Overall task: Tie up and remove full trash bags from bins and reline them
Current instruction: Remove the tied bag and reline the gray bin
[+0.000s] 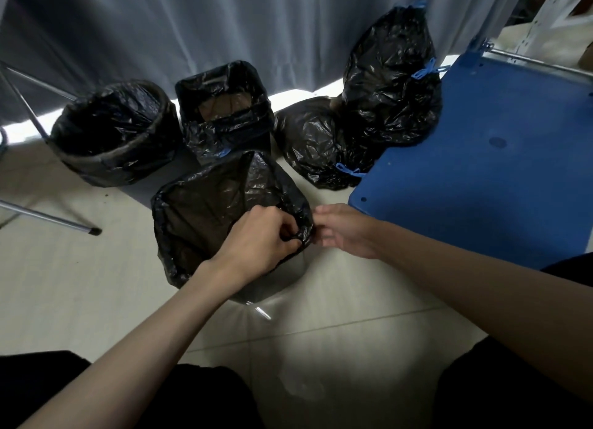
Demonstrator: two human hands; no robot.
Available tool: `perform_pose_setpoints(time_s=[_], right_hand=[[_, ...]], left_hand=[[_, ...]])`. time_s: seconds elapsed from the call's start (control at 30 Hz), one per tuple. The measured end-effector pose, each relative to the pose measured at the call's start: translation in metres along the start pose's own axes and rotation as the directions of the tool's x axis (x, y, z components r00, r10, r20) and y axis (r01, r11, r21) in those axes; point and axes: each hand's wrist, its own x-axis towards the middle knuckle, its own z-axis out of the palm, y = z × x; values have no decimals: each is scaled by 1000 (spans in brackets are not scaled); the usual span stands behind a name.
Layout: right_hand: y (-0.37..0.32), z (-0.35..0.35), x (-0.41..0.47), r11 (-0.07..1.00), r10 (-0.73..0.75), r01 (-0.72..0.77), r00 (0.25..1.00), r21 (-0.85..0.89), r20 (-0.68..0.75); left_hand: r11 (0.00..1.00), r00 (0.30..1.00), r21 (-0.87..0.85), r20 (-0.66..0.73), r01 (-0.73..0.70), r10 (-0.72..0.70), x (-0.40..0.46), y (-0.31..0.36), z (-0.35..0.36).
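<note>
A bin lined with a black trash bag [205, 210] stands on the floor right in front of me. My left hand [260, 236] pinches the bag's edge at the bin's right rim. My right hand [343, 228] hovers just right of that rim with loosely curled fingers, holding nothing that I can see. Behind it stand a round lined bin [112, 130] and a square lined bin [224, 108]. Two tied full black bags with blue drawstrings sit at the right: a low one [314, 143] and a tall one [394, 76].
A blue plastic panel [481, 159] lies on the floor at the right, close to my right hand. Grey curtains [224, 21] hang behind the bins. Metal stand legs [48, 218] cross the floor at the left. My knees fill the bottom corners.
</note>
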Motion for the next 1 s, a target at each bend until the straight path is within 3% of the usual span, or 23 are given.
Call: perform_pose_setpoints(time_s=[0.13,0.23,0.37,0.63,0.77,0.9,1.0], right_hand=[[1,-8,1,990,35,-52,991,-132,-128],[2,-8,4,999,32,-31,987,8,-160],[1,-12,4,978,20,5,993,210,-116],[-6,-2,0,988,-39,41,999,147,-15],[-4,-5,-2,999,-10,17,988,46,-156],[-1,-5,-4,998,22,-3,953,64,-302],[-5,-6,-7,994,17,18,952,111,-305]], left_hand=[[1000,1000,-22,27,14,-13,0,-1,-4],[999,1000,-35,29,12,-11,-1,-3,-3],[999,999,-41,36,20,-19,-1,-2,-4],[999,999,-30,38,25,-24,-2,-2,-5],[1000,999,-7,48,23,-23,-3,-3,-6],[999,998,-1,56,36,-36,-3,-4,-6],[999,998,7,49,34,-34,-3,-3,-6]])
